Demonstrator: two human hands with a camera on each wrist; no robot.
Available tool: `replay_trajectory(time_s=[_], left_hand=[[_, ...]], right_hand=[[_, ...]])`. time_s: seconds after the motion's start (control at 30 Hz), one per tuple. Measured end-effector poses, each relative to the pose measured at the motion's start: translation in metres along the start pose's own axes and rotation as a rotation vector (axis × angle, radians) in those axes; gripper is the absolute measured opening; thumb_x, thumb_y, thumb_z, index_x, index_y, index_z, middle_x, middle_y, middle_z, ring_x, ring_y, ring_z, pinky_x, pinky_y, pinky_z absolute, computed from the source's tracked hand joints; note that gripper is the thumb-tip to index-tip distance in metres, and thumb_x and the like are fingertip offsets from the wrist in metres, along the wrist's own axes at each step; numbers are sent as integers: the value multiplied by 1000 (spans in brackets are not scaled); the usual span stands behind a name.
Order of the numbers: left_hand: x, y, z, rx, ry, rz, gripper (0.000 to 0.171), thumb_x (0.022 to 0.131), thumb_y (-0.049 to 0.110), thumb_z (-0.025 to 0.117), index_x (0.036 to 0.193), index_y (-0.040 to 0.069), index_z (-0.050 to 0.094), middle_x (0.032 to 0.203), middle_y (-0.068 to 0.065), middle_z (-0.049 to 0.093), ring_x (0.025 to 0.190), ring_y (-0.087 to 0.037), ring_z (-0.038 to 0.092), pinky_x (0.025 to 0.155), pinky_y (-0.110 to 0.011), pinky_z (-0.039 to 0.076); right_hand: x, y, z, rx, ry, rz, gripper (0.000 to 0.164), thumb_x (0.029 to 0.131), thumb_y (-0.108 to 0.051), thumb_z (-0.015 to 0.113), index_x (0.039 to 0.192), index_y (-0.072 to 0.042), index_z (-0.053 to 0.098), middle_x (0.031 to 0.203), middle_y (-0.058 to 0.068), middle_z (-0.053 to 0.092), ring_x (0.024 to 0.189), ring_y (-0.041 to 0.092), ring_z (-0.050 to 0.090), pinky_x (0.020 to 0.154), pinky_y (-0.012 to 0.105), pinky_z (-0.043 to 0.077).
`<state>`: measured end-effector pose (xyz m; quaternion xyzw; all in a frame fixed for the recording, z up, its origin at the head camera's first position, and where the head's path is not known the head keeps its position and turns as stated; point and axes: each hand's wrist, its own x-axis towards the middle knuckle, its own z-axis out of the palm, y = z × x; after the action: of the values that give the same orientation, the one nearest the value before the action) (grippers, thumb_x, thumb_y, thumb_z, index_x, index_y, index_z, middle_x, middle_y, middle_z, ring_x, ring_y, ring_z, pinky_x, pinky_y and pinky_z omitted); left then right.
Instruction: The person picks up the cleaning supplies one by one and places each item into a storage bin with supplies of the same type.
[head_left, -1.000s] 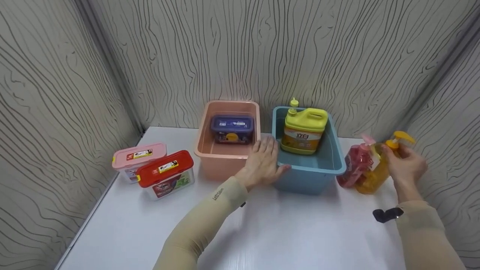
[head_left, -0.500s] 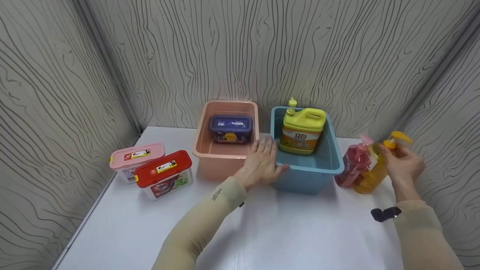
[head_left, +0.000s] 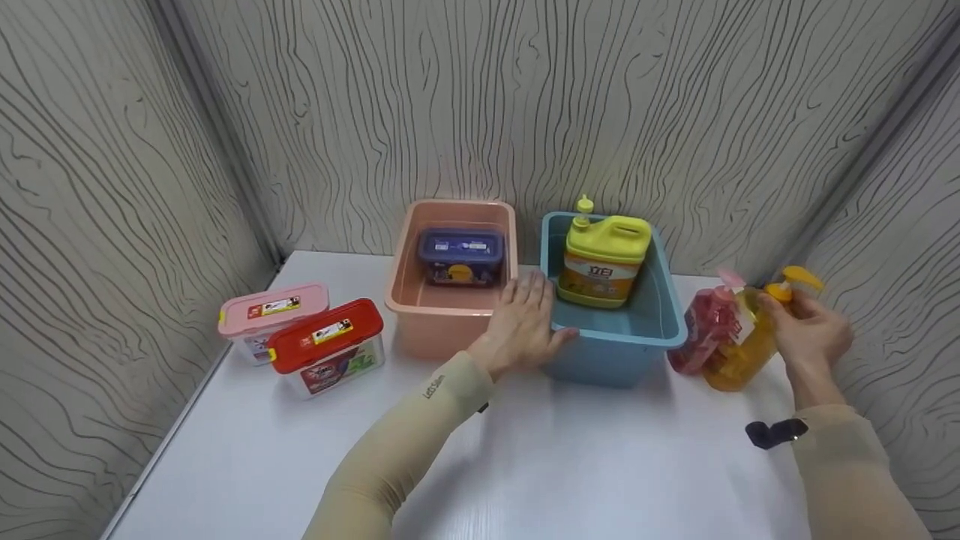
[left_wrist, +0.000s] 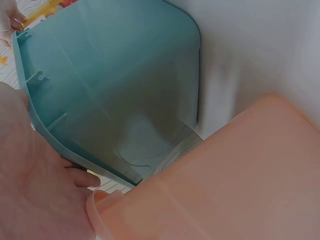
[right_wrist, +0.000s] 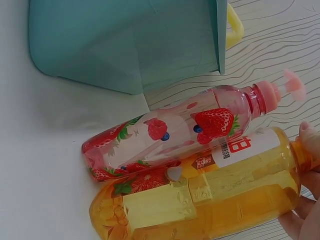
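a person's right hand [head_left: 816,330] pinches the orange bottle [head_left: 739,356] at its neck, under the pump, between thumb and fingers. the bottle's body hangs below those fingers and tilts slightly; i cannot tell whether its base rests on the bench [head_left: 600,457]. the pink bottle [head_left: 701,330] stands just left of them, beside the orange one.

farther left is the blue tub [head_left: 600,360], holding a yellow jug [head_left: 604,262]. the left hand lies flat, its fingers straight and side by side, thumb spread, over the facing rims of the blue tub and the pink tub [head_left: 427,334]. a purple box [head_left: 461,259] sits in the pink tub, left of these fingers.

almost nothing has changed over the last second: both hands keep their places. this suggests the work is at the grip, with the orange bottle not yet carried away.
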<state>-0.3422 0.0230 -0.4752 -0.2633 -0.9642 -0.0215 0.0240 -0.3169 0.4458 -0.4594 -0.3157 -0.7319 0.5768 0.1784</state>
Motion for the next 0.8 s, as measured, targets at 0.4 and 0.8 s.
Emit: replay_trajectory(time_s=[0.4, 0.8], left_hand=[[-1, 0, 0, -18, 7, 2, 96, 114, 74, 25, 180, 4, 19, 191, -17, 16, 180, -34, 14, 148, -51, 12], [-2, 0, -2, -27, -4, 3, 98, 113, 75, 24, 180, 5, 16, 191, -16, 13, 180, -34, 13, 148, -52, 11]], right_hand=[[-5, 3, -3, -67, -4, -39, 65, 101, -47, 80, 160, -27, 60, 164, -4, 63, 131, 0, 68, 128, 32, 48], [-12, 7, -11, -167, 7, -101, 64, 105, -51, 74, 161, -25, 58, 166, 1, 61, 127, -2, 69, 120, 23, 54]])
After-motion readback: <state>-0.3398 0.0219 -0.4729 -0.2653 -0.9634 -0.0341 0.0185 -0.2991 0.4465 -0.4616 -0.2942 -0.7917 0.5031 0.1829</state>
